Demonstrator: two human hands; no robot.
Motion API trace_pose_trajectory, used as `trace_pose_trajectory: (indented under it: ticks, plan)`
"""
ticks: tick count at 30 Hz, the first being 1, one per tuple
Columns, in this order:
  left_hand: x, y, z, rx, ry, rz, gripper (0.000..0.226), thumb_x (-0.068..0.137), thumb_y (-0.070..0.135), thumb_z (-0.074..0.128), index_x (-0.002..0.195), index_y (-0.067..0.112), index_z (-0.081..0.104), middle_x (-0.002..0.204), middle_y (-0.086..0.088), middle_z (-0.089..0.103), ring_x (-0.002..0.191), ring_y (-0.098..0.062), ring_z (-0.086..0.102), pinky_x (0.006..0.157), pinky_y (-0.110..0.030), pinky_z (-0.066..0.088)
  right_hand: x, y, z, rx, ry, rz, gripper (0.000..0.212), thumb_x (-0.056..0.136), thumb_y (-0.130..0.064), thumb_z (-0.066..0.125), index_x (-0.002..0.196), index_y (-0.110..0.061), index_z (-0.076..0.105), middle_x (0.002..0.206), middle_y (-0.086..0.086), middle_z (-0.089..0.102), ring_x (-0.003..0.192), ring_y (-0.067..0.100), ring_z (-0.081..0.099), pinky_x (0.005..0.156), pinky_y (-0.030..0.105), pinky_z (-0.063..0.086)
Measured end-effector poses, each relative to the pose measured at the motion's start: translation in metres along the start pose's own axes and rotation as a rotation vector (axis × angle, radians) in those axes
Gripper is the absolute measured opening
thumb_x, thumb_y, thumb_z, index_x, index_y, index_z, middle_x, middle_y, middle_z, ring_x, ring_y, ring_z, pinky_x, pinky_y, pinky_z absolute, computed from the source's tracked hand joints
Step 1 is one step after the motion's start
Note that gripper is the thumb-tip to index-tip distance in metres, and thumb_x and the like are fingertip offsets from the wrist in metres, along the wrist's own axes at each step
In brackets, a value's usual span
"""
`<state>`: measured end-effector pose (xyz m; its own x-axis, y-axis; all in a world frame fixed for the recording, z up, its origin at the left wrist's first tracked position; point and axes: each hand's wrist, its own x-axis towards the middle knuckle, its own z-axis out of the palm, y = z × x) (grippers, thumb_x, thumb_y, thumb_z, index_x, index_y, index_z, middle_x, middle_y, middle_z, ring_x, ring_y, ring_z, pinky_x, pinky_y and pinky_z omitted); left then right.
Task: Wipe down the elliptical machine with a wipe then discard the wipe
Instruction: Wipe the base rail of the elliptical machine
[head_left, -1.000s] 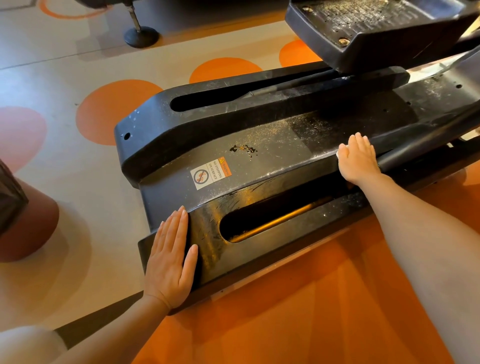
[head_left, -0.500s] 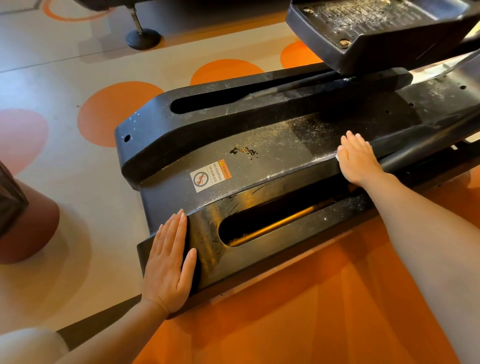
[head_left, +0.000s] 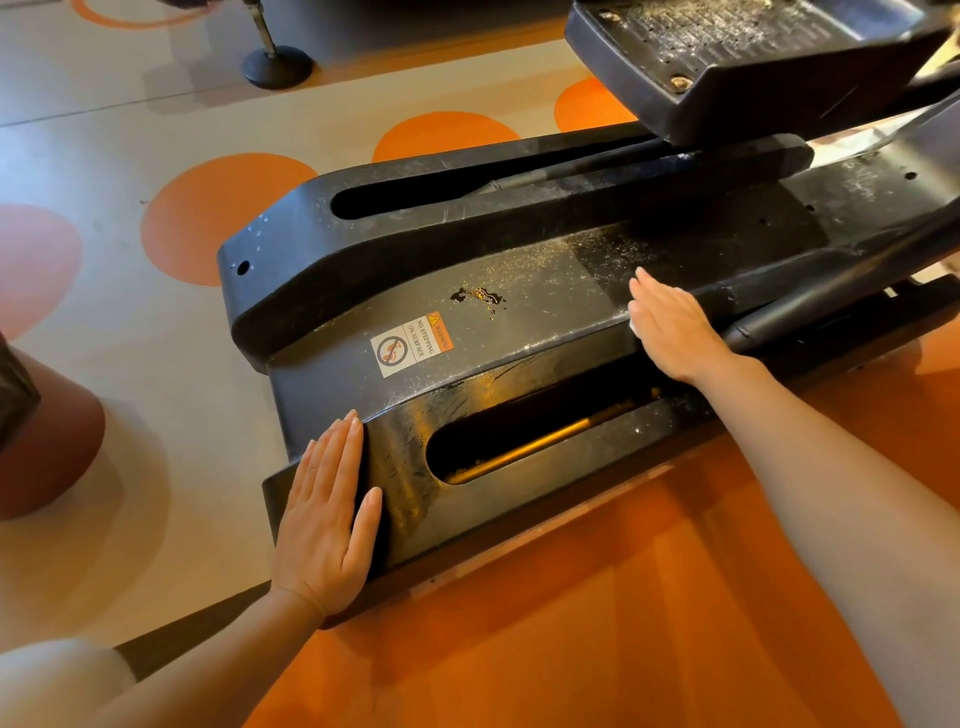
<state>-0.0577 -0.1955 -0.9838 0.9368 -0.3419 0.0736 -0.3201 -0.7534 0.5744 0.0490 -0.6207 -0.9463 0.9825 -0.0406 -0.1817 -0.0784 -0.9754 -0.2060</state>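
Head view
Left hand: my left hand (head_left: 324, 512) lies flat, fingers straight and together, on the near end corner of the elliptical's black base cover (head_left: 519, 291); it grips nothing, only rests there.
Right hand: my right hand (head_left: 672, 325) presses palm-down, fingers straight, on the ridge beside the flat middle deck, farther along the machine than my left.
Wipe: only a small white corner of the wipe (head_left: 633, 326) peeks out under the thumb-side edge of my right hand; the rest is hidden beneath my palm, so it sits pinned between my hand and the cover.
Base cover: scuffed and dusty, with pale grit scattered over the deck just ahead of my right fingers and a dark chipped spot (head_left: 478, 297) near the middle.
Warning sticker: a white and orange label (head_left: 410, 344) reading NO STEPPING ON SURFACE sits on the deck between my two hands.
Near slot: a long opening (head_left: 524, 436) in the near rail shows a brass-coloured bar inside, between my hands.
Far slot: a second long opening (head_left: 441, 195) runs along the far rail.
Foot pedal: a black ribbed pedal (head_left: 737, 57) hangs above the far right end.
Floor: beige with orange circles (head_left: 223, 213) on the far side, solid orange on the near side; a round black stand foot (head_left: 278, 65) stands at the top.
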Motion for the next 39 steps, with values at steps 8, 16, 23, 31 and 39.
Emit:
trace_pose_trajectory:
  ticks: [8,16,23,31,39]
  plan:
    - [0.0,-0.001,0.001,0.016,-0.005,-0.005,0.066,0.102,0.058,0.014,0.158,0.024,0.011,0.166,0.005,0.011,0.153,-0.015,0.007,0.124,-0.029,0.002,-0.021,-0.03,0.007,0.072,0.01,-0.025,0.052,0.107,-0.03,0.017,0.155,-0.01,0.02,0.163,0.005,0.012,0.15,0.018,0.008,0.121,0.036,0.003]
    - [0.001,0.0,0.001,0.025,0.003,0.005,0.066,0.102,0.057,0.014,0.158,0.023,0.011,0.165,0.005,0.011,0.152,-0.012,0.006,0.123,-0.026,-0.001,-0.041,-0.079,0.012,0.066,0.017,-0.098,0.062,0.102,-0.043,0.014,0.154,-0.009,0.021,0.163,0.007,0.015,0.15,0.019,0.009,0.123,0.037,0.004]
    - [0.002,0.001,0.0,0.037,-0.006,-0.001,0.066,0.102,0.058,0.014,0.158,0.023,0.01,0.165,0.006,0.01,0.152,-0.01,0.004,0.123,-0.025,-0.003,-0.062,-0.153,0.026,0.041,-0.025,-0.081,0.061,0.105,-0.041,0.015,0.156,-0.01,0.005,0.164,0.007,-0.003,0.15,0.018,-0.007,0.122,0.036,-0.008]
    - [0.001,0.0,0.0,0.041,-0.011,0.002,0.066,0.102,0.057,0.015,0.158,0.023,0.01,0.165,0.006,0.008,0.152,-0.007,0.001,0.122,-0.023,-0.006,-0.084,-0.224,0.038,0.014,-0.042,-0.195,0.063,0.105,-0.041,0.018,0.156,-0.009,-0.001,0.164,0.008,-0.005,0.15,0.019,-0.01,0.121,0.036,-0.01]
    - [0.002,0.0,0.0,0.039,-0.015,0.015,0.067,0.102,0.056,0.015,0.158,0.02,0.011,0.166,0.003,0.009,0.152,-0.01,0.003,0.123,-0.026,-0.004,-0.116,-0.246,0.055,-0.078,-0.026,-0.281,0.063,0.1,-0.039,0.004,0.154,-0.009,-0.008,0.162,0.008,-0.015,0.148,0.021,-0.019,0.122,0.039,-0.007]
